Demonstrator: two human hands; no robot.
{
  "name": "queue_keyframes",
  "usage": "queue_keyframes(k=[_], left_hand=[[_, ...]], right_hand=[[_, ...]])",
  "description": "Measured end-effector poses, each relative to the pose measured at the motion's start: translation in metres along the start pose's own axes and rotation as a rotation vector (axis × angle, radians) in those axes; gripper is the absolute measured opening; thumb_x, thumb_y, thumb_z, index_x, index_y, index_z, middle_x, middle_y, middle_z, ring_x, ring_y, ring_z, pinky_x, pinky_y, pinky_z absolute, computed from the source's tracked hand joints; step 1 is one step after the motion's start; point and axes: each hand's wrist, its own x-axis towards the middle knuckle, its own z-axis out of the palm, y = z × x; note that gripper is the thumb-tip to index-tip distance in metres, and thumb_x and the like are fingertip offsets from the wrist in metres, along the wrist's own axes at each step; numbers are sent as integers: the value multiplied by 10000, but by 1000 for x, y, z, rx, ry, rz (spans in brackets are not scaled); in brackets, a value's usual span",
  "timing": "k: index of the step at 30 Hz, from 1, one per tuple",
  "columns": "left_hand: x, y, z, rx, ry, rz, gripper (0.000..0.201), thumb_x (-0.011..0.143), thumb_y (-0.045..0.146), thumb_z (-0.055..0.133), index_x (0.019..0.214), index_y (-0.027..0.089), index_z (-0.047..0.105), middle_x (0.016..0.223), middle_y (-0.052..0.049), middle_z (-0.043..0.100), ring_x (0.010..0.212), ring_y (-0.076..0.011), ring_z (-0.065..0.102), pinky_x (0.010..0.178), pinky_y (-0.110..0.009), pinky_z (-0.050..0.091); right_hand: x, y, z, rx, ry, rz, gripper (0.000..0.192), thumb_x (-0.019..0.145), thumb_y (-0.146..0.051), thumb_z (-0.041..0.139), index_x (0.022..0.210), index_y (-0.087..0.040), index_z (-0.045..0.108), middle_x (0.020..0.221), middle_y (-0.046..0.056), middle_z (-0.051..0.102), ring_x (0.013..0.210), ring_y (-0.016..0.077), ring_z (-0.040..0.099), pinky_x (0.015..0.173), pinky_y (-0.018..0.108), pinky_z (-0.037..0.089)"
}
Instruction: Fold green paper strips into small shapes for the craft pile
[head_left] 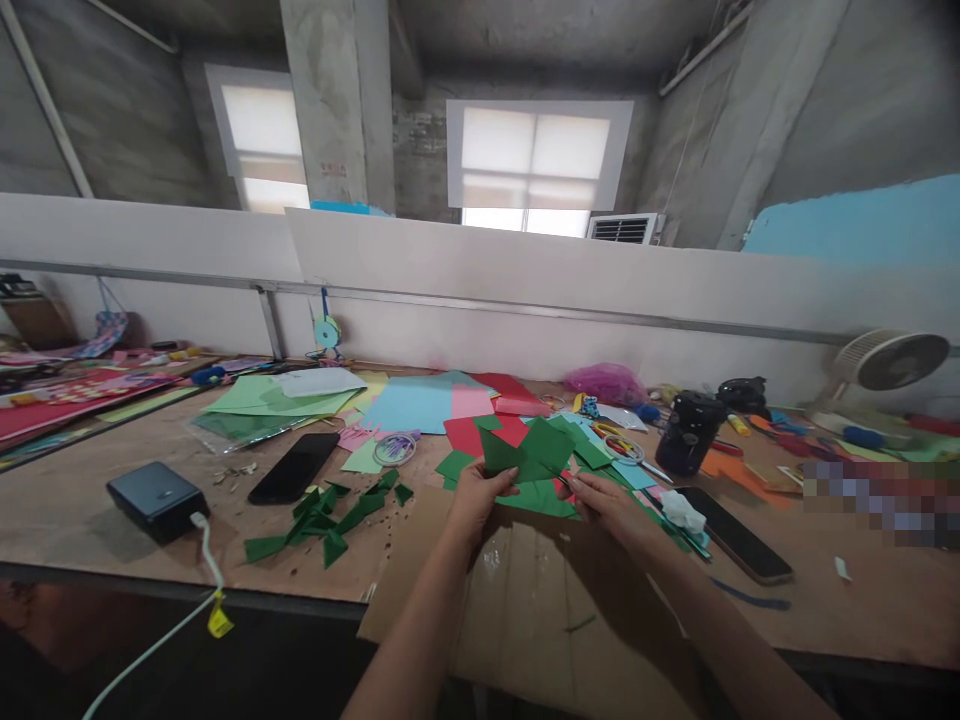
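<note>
Both hands pinching a dark green, jagged-edged paper cutout (pixel 525 455) above a flat brown cardboard sheet (pixel 525 610).

Left hand (pixel 472 495) closed on the cutout's lower left edge, right hand (pixel 607 500) closed on its lower right. Pointed, angular flaps, creased and overlapping, raised just over the wooden surface (pixel 90 510). Loose dark green paper scraps (pixel 330 515) to the left; black phone (pixel 294 467) beyond them; stacked coloured paper sheets (pixel 420 400) behind.

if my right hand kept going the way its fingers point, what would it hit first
Probably the folded dark green paper piece it already pinches: the right hand points up-left toward the left hand. Past that lie red paper sheets on the wooden table; depth is unclear.
</note>
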Motion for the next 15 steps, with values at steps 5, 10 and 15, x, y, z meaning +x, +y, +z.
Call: queue_keyframes(k=[5, 10, 15], left_hand=[[0, -2, -1, -8, 6, -4, 401, 497, 330, 873, 805, 114, 733, 749, -56, 701, 527, -111, 577, 546, -234, 502], [0, 0, 0, -13, 7, -7, 418, 480, 345, 880, 792, 112, 729, 775, -70, 711, 537, -115, 572, 562, -249, 510], [-1, 1, 1, -31, 0, -9, 416, 479, 330, 885, 797, 110, 730, 757, -59, 706, 544, -110, 572, 563, -242, 507]], right_hand=[[2, 9, -1, 36, -4, 8, 457, 820, -623, 535, 808, -188, 673, 559, -37, 436, 548, 122, 379, 529, 254, 239], [1, 5, 1, 35, 6, 25, 477, 804, -637, 543, 815, -180, 678, 564, -33, 438, 545, 124, 374, 520, 257, 226], [1, 3, 1, 26, 5, 14, 485, 802, -641, 547, 804, -175, 679, 535, -41, 415, 524, 119, 360, 516, 258, 238]])
